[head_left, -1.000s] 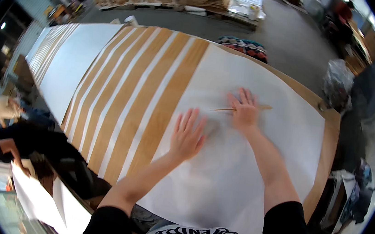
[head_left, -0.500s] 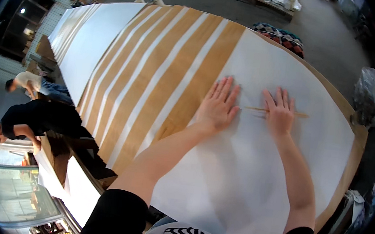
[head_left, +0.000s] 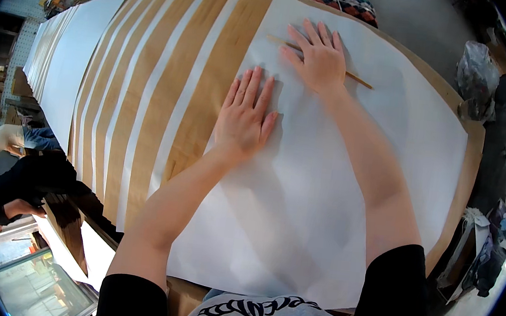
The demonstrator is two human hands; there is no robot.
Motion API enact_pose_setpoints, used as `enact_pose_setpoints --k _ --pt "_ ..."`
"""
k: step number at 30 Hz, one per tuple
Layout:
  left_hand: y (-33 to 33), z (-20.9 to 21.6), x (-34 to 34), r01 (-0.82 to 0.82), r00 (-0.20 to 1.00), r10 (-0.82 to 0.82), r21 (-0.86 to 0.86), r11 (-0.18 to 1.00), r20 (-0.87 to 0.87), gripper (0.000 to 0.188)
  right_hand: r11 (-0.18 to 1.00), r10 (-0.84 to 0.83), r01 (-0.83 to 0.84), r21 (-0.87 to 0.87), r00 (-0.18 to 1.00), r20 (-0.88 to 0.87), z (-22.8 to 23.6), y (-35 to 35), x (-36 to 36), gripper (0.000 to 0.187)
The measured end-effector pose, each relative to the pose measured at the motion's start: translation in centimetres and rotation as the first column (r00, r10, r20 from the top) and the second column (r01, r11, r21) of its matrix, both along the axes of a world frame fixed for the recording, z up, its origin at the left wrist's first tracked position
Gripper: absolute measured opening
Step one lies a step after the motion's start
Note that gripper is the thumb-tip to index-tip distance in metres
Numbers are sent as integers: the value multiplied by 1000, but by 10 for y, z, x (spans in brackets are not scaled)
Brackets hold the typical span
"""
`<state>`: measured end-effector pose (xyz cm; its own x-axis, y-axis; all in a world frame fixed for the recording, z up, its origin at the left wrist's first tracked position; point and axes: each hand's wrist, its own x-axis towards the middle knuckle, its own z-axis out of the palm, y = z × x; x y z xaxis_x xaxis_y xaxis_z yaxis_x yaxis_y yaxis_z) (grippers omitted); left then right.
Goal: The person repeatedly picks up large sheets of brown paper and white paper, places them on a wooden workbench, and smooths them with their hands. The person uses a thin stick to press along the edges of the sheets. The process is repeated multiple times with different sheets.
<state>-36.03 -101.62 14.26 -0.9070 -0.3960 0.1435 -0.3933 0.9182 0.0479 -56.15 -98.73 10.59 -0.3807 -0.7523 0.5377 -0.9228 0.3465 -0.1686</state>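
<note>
Both my hands rest on a large white sheet (head_left: pixel 283 224), the near end of a fanned-out stack. My left hand (head_left: pixel 242 116) lies flat near the sheet's left edge, fingers stretched out, with nothing visible in it. Farther forward and to the right, my right hand (head_left: pixel 320 59) is spread over the paper and keeps a thin wooden stick (head_left: pixel 358 79) under its palm. One end of the stick shows past the thumb, the other beyond the little-finger side. How the palm grips it is hidden.
Brown and white strips (head_left: pixel 181 50) of overlapping sheets fan away to the left. Two people, one in a black top (head_left: pixel 28 185), bend over work at the left. A checkered bundle (head_left: pixel 339 4) lies past the far edge; a clear plastic bag (head_left: pixel 477 77) is at the right.
My right hand has moved forward and left across the sheet, carrying the stick, which now slants. My left hand stays flat near the strips. The view has shifted, too.
</note>
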Motion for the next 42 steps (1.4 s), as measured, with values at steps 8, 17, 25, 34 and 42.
enact_pose_setpoints --k 8,17,25,34,42 --pt "3 6 -4 124 992 -124 34 992 -4 50 997 -39 42 59 998 -46 -16 -5 -6 44" --pt "-3 3 1 115 992 -115 2 993 -46 50 961 -87 99 257 994 -58 -11 56 -48 44" --pt "6 7 -10 138 989 -138 -2 990 -60 51 908 -272 275 316 961 -54 -11 88 -48 46" --pt "-1 -4 -2 135 985 -137 -24 991 -102 50 886 -313 278 372 949 38 -1 166 -10 47" --pt "-5 -12 7 102 990 -109 -84 991 -92 50 714 -640 519 471 756 138 -23 246 -28 51"
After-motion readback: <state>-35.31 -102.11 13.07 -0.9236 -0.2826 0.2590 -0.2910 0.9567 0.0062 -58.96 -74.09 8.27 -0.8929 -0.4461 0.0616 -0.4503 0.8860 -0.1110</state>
